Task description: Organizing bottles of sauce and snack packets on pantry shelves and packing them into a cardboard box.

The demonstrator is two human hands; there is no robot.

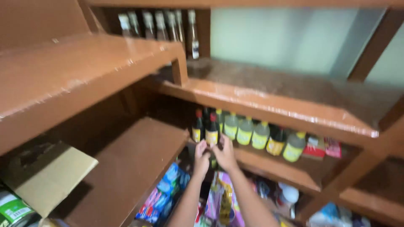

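Bottle (211, 162), dark and upright at the shelf (269, 166) edge, sits between both hands, left hand (201, 159) and right hand (225, 154) closed around it.

1. Dark bottle (212, 162): held between both grips, mostly hidden by the fingers; only a dark sliver shows in the gap between the left grip (201, 159) and the right grip (225, 154). Orientation cannot be told.
2. Dark red-capped bottles (211, 130): two units, upright, yellow labels, standing on the shelf (269, 166) just above and behind the grips.
3. Pale yellow-labelled bottles (245, 131): upright, in a row running to the right of the grips, touching or nearly touching one another.
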